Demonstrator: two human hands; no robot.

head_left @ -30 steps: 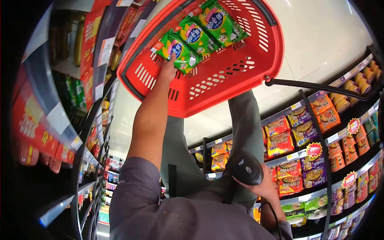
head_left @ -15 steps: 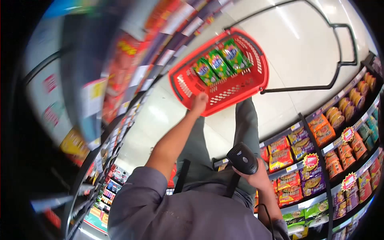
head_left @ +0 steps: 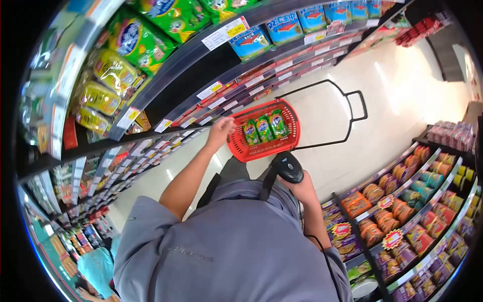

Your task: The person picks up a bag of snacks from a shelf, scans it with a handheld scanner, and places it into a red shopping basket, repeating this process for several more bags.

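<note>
My left hand (head_left: 220,133) is just beside the left rim of a red shopping basket (head_left: 252,155), fingers loosely bent and partly apart, with nothing visible in them. Three green snack packets (head_left: 264,128) lie side by side in the basket, which is in front of my legs with its long black handle (head_left: 322,146) stretched out to the right. Held in my right hand (head_left: 303,189) at waist height is a black handheld barcode scanner (head_left: 288,167), its head pointing forward. A dark cable runs down along my right forearm.
At the upper left, a shelf holds large green packets (head_left: 136,40), yellow packs (head_left: 103,95) and blue packs (head_left: 284,30) behind price labels (head_left: 225,33). Noodle packs (head_left: 402,211) fill racks on the right. A person in a turquoise top (head_left: 95,267) is at the lower left.
My left hand has moved from over the basket's inside to its left side. The view has shifted, bringing more of the left shelf in. The scanner stays in my right hand.
</note>
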